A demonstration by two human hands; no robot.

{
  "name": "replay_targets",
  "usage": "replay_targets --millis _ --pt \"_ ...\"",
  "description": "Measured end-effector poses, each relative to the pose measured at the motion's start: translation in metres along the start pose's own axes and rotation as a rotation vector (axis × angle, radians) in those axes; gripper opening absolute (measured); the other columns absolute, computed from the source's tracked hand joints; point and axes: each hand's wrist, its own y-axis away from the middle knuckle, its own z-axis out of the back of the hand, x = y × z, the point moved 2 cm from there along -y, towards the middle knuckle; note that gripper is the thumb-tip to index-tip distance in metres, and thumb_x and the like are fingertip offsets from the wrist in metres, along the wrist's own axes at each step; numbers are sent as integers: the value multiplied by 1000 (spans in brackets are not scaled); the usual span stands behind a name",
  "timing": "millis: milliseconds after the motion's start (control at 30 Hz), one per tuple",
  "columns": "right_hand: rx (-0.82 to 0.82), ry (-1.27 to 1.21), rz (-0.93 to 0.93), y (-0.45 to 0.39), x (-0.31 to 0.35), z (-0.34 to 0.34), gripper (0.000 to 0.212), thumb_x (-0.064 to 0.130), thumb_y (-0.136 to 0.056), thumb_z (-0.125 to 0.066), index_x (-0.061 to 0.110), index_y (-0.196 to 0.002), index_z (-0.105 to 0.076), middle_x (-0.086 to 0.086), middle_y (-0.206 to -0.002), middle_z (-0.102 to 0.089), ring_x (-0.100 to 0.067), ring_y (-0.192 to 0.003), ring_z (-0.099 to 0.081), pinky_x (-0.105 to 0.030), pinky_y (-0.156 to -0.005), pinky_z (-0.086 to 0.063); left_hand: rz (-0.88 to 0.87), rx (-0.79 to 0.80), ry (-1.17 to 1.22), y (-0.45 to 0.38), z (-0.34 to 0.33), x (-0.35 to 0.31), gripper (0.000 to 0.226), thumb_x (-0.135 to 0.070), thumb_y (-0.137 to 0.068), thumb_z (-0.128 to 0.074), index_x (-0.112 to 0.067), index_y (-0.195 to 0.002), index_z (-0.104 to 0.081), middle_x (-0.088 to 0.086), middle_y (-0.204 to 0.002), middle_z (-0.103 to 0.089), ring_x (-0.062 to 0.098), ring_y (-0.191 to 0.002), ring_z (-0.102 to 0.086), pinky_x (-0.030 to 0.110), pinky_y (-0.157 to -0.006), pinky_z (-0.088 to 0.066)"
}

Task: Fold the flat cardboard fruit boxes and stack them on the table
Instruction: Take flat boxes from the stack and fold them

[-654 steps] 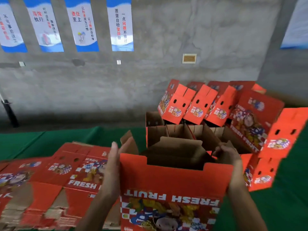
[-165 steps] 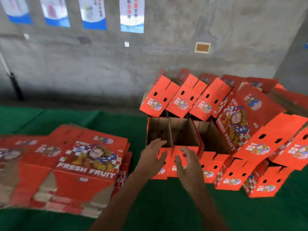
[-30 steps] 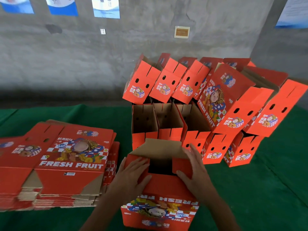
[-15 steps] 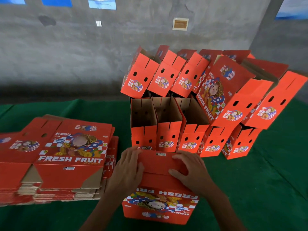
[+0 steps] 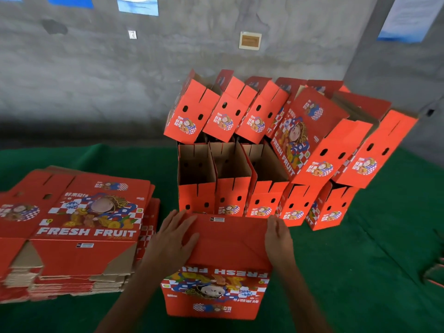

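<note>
Both hands, the left hand (image 5: 174,239) and right hand (image 5: 277,239), lie spread flat on the red box (image 5: 228,267), with flat boxes (image 5: 79,231) at nine o'clock on the green worktop (image 5: 348,272).

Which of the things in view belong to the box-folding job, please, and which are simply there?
Part of the job:
- box being folded, under left hand and right hand
- flat box stack
- folded boxes
- green table

Just there:
- wall posters
- wall plaque
</note>
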Motion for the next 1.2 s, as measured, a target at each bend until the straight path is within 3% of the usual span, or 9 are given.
replay_targets --millis 100,267,367,500,633,767,1000,1100,1200 --pt "205 -113 -333 0 -26 0 31 24 -109 -44 7 -89 -61 1 -68 -62 -10 -56 -61 -24 -51 -50 26 32 30 -5 3 12 61 -62 -103 -32 -44 -159 -19 -14 -170 -4 13 -157 6 50 -123 -21" --pt "601 230 -336 18 -44 0 18 23 -111 -39 26 -109 -57 -10 -108 -73 -15 -75 -66 -27 -65 -55 48 63 102 -18 7 35 60 -60 -102 -37 -46 -158 -20 -12 -170 -7 14 -157 1 52 -125 -18" --pt "722 346 -319 21 -40 7 20 27 -109 -45 25 -118 -62 -7 -96 -73 -10 -60 -61 -23 -58 -49 31 74 132 -21 5 43 64 -70 -97 -34 -50 -156 -21 -14 -170 -9 14 -157 -1 54 -125 -18" --pt "710 118 -345 22 -38 11 31 10 -107 -41 31 -123 -57 1 -65 -58 -10 -50 -49 -23 -49 -33 26 47 157 -17 6 54 73 -80 -86 -26 -53 -154 -23 -14 -169 -13 13 -156 -6 53 -125 -21" --pt "713 19 -351 23 -39 9 47 8 -105 -36 35 -141 -51 3 -66 -62 -9 -54 -52 -23 -51 -41 21 -4 251 -3 18 58 59 -71 -89 -39 -56 -146 -34 -17 -165 -24 9 -153 -17 44 -123 -22" --pt "732 -65 -311 23 -23 9 48 11 -108 -33 33 -149 -46 1 -73 -67 -10 -56 -62 -25 -51 -49 19 -148 262 10 48 51 53 -69 -86 -43 -49 -134 -57 -30 -147 -38 9 -142 -42 41 -114 -40" --pt "621 -311 -55 -18 70 29 53 0 -105 -32 31 -142 -53 -1 -56 -54 -16 -47 -49 -28 -50 -40 -253 -624 235 -13 190 -4 32 -54 -97 -53 -35 -113 -74 -24 -137 -60 4 -129 -56 34 -106 -45" --pt "548 -423 99 -18 108 36 47 3 -106 -41 33 -140 -56 -7 -58 -54 -19 -48 -51 -30 -50 -47 -358 -750 208 -20 234 -24 29 -47 -100 -53 -31 -113 -73 -24 -135 -61 6 -128 -55 32 -109 -43" --pt "463 -481 255 -7 135 37 45 14 -107 -51 46 -137 -56 -14 -75 -64 -27 -64 -62 -44 -72 -60 -346 -799 234 -35 243 -41 37 -42 -102 -52 -22 -129 -68 -9 -144 -57 13 -135 -50 39 -116 -38"
